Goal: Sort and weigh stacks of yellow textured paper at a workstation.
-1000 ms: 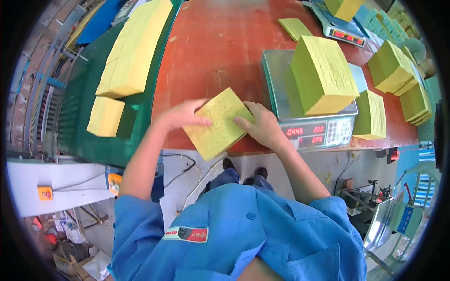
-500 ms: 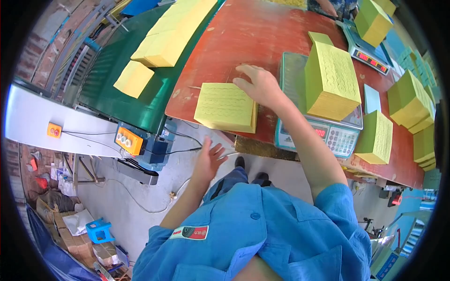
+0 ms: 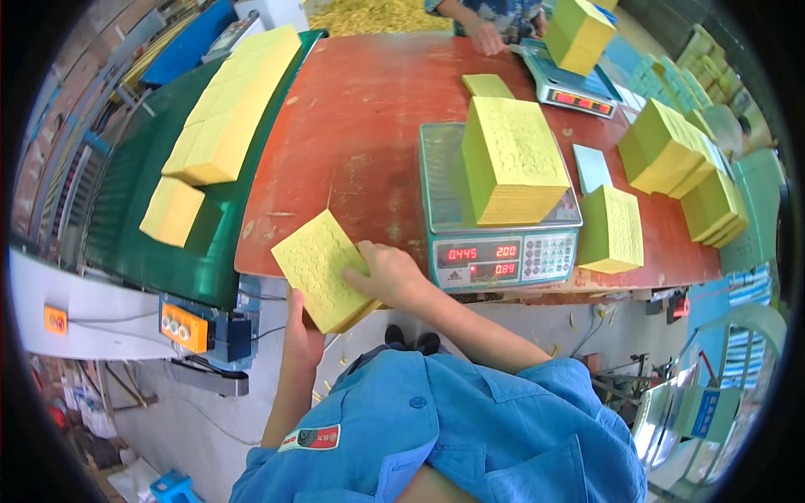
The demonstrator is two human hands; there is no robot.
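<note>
The red-brown table [image 3: 360, 126] is taking up most of your view, and its middle is lying bare between the stacks. To your left, the green conveyor belt [image 3: 126, 243] is carrying one long row of yellow sheets [image 3: 231, 105] and one separate yellow pad [image 3: 172, 211] nearer you.

Two digital scales are sitting on the table: the near scale [image 3: 495, 251] is bearing one tall yellow stack [image 3: 513, 159], and the far scale [image 3: 566, 88] is bearing another stack [image 3: 579, 33] beside another person's hand [image 3: 485, 38]. One medium stack [image 3: 612, 228] is standing just right of the near scale, with further stacks [image 3: 679, 155] crowding the right edge.

You are holding one thin stack of yellow punched sheets [image 3: 323, 268] at the table's near edge, half overhanging it. Your right hand [image 3: 387, 275] is pressing on top, fingers spread; your left hand [image 3: 302, 335] is gripping it from beneath.
</note>
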